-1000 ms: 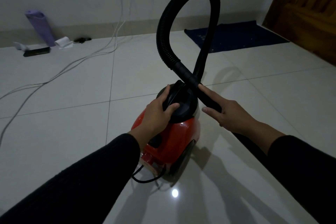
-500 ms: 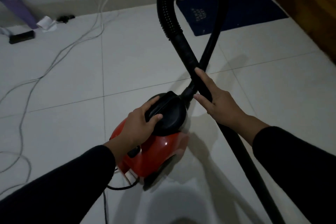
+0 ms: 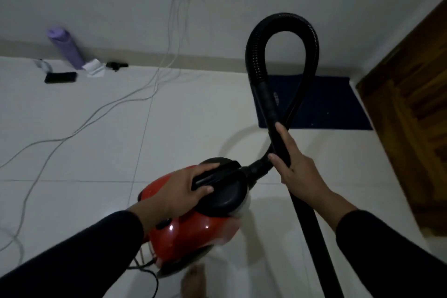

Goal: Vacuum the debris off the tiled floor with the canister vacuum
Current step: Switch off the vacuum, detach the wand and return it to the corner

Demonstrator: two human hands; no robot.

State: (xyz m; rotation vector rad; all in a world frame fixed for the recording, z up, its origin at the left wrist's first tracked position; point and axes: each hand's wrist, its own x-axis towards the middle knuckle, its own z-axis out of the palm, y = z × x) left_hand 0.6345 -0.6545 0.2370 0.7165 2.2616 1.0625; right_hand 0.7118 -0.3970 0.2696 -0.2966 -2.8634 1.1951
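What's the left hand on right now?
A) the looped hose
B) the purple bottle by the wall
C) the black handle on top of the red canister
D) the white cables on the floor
C: the left hand grips the black handle on top of the red canister vacuum, while the right hand holds the black hose where it crosses itself.
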